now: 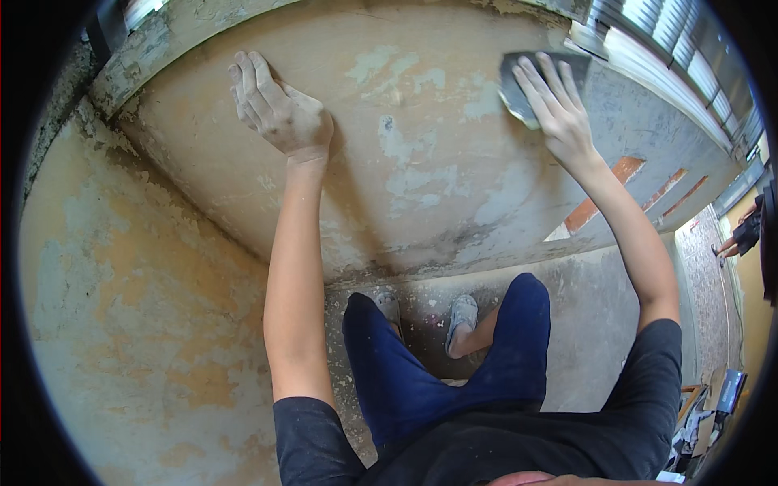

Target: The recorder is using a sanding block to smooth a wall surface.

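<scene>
My right hand (pixel 562 118) presses a dark grey sheet of sandpaper (pixel 515 85) against the painted wall (pixel 425 121), fingers spread over its back. The sheet's lower left edge looks pale and ragged, and the hand is slightly blurred. My left hand (pixel 279 109), coated with pale dust, leans on the same wall farther left, its fingers extended and slightly bent. Its palm and thumb are hidden; nothing shows in it. Between the hands, the wall's tan paint is worn through to pale greenish patches.
A second peeling wall (pixel 140 304) meets this one at the left corner. Slanted slots (pixel 602 197) with orange-brown inner faces cut the wall at right. Louvered window panes (pixel 668 30) stand upper right. Another person (pixel 747 228) is at far right, above piled boxes (pixel 729 392). Specks dot the floor (pixel 425 310).
</scene>
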Demonstrator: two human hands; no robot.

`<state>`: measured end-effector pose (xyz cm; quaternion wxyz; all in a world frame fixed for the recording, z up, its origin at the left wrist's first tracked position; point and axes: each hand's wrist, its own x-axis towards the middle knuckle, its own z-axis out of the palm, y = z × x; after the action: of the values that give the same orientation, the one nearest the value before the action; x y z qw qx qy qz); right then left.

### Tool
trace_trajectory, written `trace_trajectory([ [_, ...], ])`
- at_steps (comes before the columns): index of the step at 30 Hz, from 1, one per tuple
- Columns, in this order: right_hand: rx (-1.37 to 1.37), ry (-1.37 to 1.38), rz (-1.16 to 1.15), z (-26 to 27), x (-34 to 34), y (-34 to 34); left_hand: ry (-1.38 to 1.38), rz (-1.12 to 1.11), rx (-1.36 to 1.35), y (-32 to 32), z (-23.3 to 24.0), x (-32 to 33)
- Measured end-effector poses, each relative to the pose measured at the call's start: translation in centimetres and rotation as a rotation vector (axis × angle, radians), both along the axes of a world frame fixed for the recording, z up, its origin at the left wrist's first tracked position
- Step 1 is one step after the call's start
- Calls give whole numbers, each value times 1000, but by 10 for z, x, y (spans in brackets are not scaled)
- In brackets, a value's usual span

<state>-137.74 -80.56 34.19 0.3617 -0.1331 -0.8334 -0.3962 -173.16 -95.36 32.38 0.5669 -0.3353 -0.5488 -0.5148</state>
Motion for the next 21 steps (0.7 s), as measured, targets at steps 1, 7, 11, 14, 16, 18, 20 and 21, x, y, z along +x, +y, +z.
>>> trace_trajectory([
  [1,3,-1,6,-3,-3,6,-1,6,3,-1,1,1],
  [7,82,35,189,15,-131,-40,11,-7,2,1,1,3],
  [11,192,104,160,32,-192,-71,41,-38,14,4,0,-5],
  [14,275,95,176,26,-150,-38,48,-14,10,-5,0,-15],
  [16,92,114,118,14,-81,-15,38,0,14,-5,0,-12],
  [18,28,198,67,-10,-10,21,29,14,4,-1,2,-4],
  [20,49,100,-79,-21,32,34,17,2,17,3,3,3],
  [21,47,99,-79,-20,23,31,8,-2,4,2,2,5],
])
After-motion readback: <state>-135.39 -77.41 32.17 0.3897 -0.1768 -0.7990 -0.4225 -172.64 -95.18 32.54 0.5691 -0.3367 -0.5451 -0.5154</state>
